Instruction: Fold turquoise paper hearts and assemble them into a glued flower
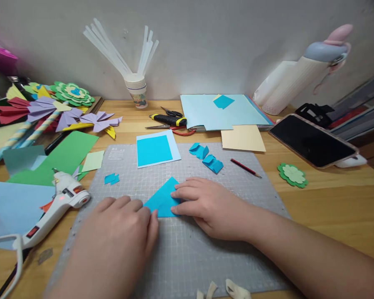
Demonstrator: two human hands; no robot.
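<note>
A blue sheet of origami paper (163,202), folded into a triangle, lies on the grey cutting mat (180,265). At its left corner my left hand (120,232) is closed, with curled fingers and the thumb at the paper's edge. Stretched fingers of my right hand (210,205) rest flat on the triangle's right side and cover that corner. Beyond my hands lie two small folded blue paper pieces (212,163) and a blue square (154,150) on a pale blue sheet (176,153). Small blue scraps (111,179) sit left of the triangle.
A white hot glue gun (54,211) lies at the left, beside green paper (71,153) and paper flowers (96,120). Scissors (158,126), a paper cup (136,93) with white strips and a paper stack (199,108) stand behind. A pencil (244,167) and phone (313,139) are at right.
</note>
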